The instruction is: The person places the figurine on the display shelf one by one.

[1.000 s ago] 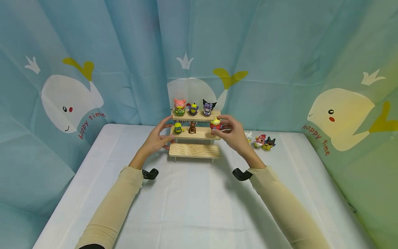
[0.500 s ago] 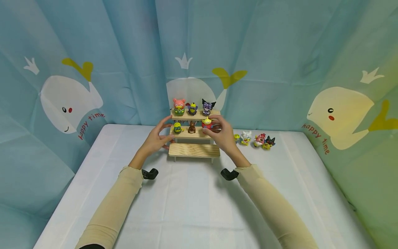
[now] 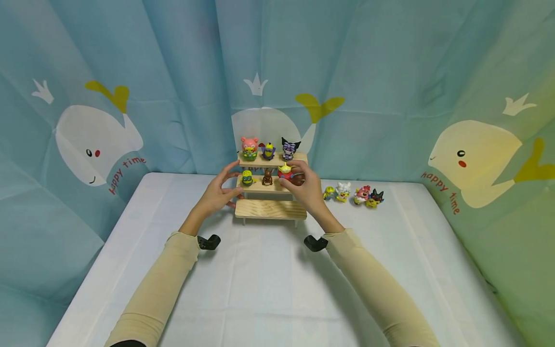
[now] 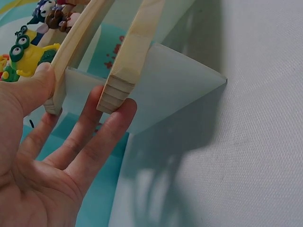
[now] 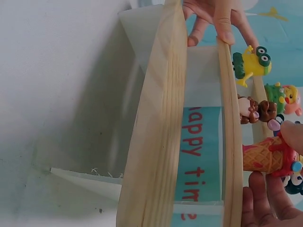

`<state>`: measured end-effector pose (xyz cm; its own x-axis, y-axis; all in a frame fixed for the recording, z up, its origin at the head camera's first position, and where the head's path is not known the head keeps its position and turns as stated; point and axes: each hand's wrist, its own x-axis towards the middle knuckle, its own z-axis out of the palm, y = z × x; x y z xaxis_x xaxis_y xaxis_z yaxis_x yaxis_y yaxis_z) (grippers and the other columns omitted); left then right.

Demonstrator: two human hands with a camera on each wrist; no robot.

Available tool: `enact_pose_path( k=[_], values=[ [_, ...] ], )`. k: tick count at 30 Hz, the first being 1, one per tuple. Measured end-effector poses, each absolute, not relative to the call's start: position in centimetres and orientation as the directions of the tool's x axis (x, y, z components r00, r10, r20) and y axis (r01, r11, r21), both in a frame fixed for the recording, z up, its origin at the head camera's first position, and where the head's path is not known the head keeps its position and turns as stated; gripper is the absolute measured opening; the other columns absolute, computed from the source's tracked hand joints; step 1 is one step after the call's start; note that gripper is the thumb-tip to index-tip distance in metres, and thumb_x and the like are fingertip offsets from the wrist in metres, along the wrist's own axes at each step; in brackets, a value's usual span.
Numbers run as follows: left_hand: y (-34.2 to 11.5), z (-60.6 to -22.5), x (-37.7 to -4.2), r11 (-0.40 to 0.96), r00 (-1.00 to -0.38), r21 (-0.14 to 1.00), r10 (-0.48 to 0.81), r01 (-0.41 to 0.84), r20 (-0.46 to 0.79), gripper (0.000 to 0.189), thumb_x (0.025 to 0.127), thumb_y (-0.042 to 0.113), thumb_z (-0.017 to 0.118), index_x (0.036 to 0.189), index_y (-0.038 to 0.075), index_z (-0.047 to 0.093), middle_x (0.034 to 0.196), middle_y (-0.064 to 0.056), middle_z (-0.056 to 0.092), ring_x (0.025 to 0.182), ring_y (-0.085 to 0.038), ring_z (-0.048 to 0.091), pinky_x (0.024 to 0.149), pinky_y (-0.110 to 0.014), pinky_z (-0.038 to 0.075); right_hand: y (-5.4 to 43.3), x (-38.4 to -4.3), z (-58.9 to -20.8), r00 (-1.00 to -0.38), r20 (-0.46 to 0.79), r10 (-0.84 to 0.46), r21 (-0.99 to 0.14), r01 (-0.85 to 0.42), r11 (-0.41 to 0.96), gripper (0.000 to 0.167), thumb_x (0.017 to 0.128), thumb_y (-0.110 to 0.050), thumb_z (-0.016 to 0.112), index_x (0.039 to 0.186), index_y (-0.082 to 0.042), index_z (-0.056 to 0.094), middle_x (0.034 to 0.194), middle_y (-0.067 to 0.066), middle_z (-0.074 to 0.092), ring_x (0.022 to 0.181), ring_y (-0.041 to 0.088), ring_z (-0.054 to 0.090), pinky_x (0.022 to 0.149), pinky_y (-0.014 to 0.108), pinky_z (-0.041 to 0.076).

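A three-tier wooden display shelf (image 3: 270, 209) stands at the back of the table. My left hand (image 3: 214, 195) grips the left end of its middle board, thumb on top and fingers below, as the left wrist view shows. My right hand (image 3: 310, 192) pinches a red figurine (image 3: 284, 171) with a yellow head, at the right part of the middle board. In the right wrist view its waffle-cone base (image 5: 265, 158) is against the board or very near it. To its left stand a brown figurine (image 3: 267, 177) and a yellow-green goggled figurine (image 3: 247, 178).
On the top board stand a pink figurine (image 3: 249, 148), a purple-caped figurine (image 3: 268, 151) and a black-eared figurine (image 3: 289, 149). Several more figurines, among them a white one (image 3: 343, 191), stand on the table right of the shelf. A blue curtain (image 3: 373, 140) hangs behind.
My right hand has moved left along the middle board with the red figurine, toward the brown one. Table figurines behind the hand came into view. My left hand has stayed in place.
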<state>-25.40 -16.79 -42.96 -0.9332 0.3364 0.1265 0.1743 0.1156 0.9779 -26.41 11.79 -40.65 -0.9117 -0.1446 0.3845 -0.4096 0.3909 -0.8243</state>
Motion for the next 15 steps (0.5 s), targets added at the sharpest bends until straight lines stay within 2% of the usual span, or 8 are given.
enact_pose_path(
  k=[15],
  values=[
    [-16.73, -42.89, -25.29, 0.142, -0.934, 0.974, 0.336, 0.178, 0.122, 0.079, 0.102, 0.006, 0.064, 0.165, 0.029, 0.023, 0.161, -0.020, 0.034, 0.090, -0.037, 0.074, 0.073, -0.071, 0.055, 11.74, -26.47, -40.82, -0.902, 0.398, -0.165, -0.807, -0.430, 0.404, 0.048, 0.092, -0.013, 0.081, 0.136, -0.011, 0.061, 0.114, 0.019, 0.065, 0.090, 0.031, 0.069, 0.076, 0.042, 0.060]
  ],
)
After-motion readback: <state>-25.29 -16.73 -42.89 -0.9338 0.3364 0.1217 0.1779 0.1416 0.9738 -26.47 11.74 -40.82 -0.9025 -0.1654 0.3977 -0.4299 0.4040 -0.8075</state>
